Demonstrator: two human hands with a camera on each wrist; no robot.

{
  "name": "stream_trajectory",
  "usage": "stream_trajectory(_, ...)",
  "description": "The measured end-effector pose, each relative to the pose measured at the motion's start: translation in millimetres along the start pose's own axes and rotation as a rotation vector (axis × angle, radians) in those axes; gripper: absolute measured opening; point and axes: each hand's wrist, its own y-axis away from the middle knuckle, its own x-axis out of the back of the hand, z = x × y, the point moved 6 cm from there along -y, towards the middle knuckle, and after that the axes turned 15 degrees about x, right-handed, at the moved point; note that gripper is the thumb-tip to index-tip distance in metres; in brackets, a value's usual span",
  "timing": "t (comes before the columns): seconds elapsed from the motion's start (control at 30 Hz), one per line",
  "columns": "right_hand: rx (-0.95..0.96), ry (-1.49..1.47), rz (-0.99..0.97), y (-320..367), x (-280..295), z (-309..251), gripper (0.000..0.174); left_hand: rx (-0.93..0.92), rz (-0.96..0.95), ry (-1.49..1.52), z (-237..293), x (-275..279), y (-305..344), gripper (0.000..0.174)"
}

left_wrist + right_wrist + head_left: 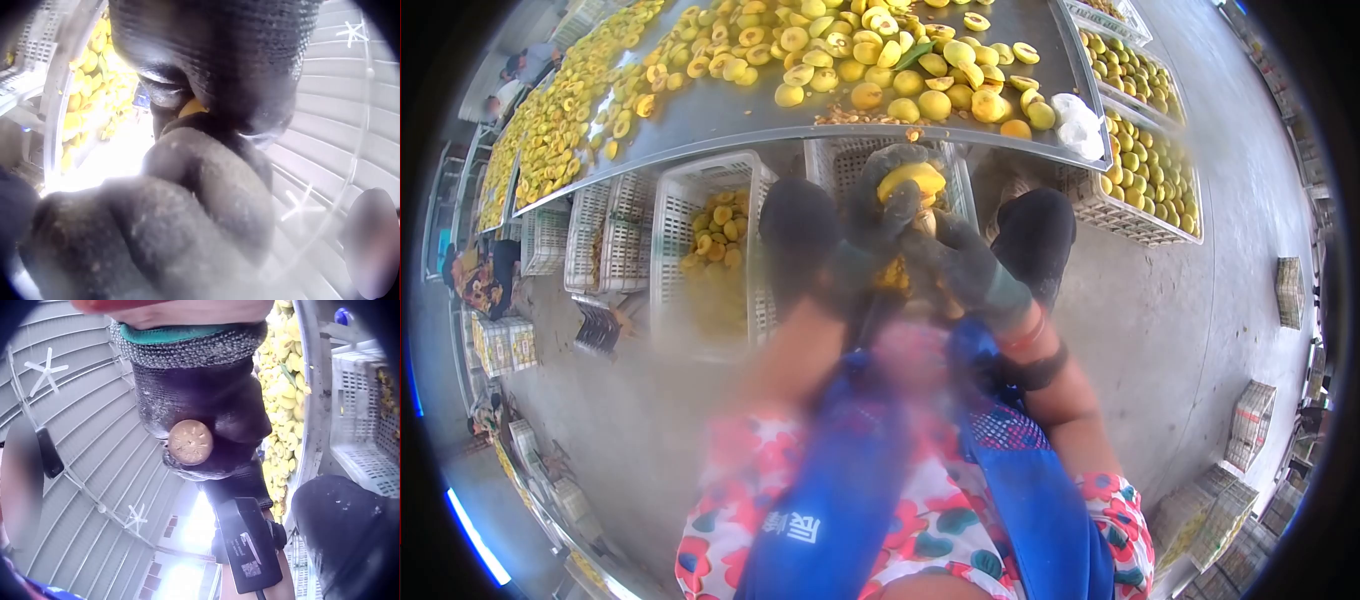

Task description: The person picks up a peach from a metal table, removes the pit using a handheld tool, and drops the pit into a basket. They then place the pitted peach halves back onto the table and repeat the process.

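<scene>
In the head view my two dark-gloved hands meet in front of my knees, below the table edge. My left hand (878,208) grips a yellow fruit (912,181) from beneath, and a sliver of that fruit (192,107) shows between its gloved fingers (206,181) in the left wrist view. Just right of it, my right hand (966,266) is curled round a tool. The tool's round wooden handle end (190,442) sticks out of the right hand (206,419) in the right wrist view; its working end is hidden.
A metal table (730,115) above carries many whole and halved yellow fruit (870,60). White plastic crates (710,240) holding fruit pieces stand under it, with more fruit crates (1150,170) at right. My knees (1036,232) flank the hands. Other people sit at far left.
</scene>
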Motion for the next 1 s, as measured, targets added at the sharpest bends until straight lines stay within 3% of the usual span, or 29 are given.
stream_trajectory(0.03,0.036,0.099,0.015,0.6,-0.7,0.5,0.017,-0.004,0.0,0.006,-2.9,1.2,0.4,0.04)
stream_trajectory(0.17,-0.15,-0.106,0.041,9.0,1.2,10.4,0.015,0.14,-0.054,0.14,-0.2,-2.9,3.2,0.041)
stream_trajectory(0.27,-0.285,-0.252,0.014,10.4,0.3,15.3,0.015,0.239,-0.274,0.261,-7.7,-5.6,2.4,0.036)
stream_trajectory(0.37,-0.354,-0.376,-0.05,13.8,-6.4,15.2,0.016,0.286,-0.259,0.203,0.0,-1.2,4.5,0.031)
stream_trajectory(0.4,-0.29,-0.29,-0.06,12.3,-9.1,15.5,0.017,0.356,-0.222,0.376,1.7,-2.7,8.7,0.029)
stream_trajectory(0.47,-0.221,-0.15,-0.071,10.2,-14.5,14.7,0.019,-0.205,0.158,-0.636,-3.0,43.7,6.3,0.033)
stream_trajectory(0.53,-0.234,-0.076,-0.05,6.3,-12.2,20.2,0.018,-0.304,0.383,-1.009,11.3,70.8,10.6,0.031)
stream_trajectory(0.57,-0.243,-0.055,-0.037,4.9,-12.2,19.5,0.018,-0.128,0.414,-0.873,21.7,105.0,16.2,0.027)
stream_trajectory(0.63,-0.261,-0.015,0.002,7.1,-10.5,16.3,0.017,-0.319,0.737,-1.108,48.3,145.7,42.3,0.022)
stream_trajectory(0.67,-0.23,-0.015,0.002,6.3,-5.9,22.3,0.016,-0.213,0.752,-1.428,63.0,170.8,52.2,0.022)
stream_trajectory(0.7,-0.195,-0.014,0.006,4.7,1.7,35.0,0.016,-0.327,0.673,-1.542,69.5,193.9,67.1,0.024)
stream_trajectory(0.77,-0.15,0.036,0.002,0.4,8.9,35.1,0.016,0.493,0.922,-1.346,62.9,266.7,90.4,0.032)
stream_trajectory(0.87,-0.08,0.173,-0.016,-10.3,10.6,35.0,0.017,0.517,1.004,-1.763,43.4,303.7,106.6,0.05)
stream_trajectory(0.97,-0.156,0.262,0.0,-12.7,15.2,43.3,0.018,0.285,0.833,-1.287,47.0,237.0,48.2,0.049)
stream_trajectory(1.0,-0.083,0.348,-0.059,-14.4,16.1,43.5,0.019,0.132,0.685,-1.27,31.0,226.6,23.5,0.049)
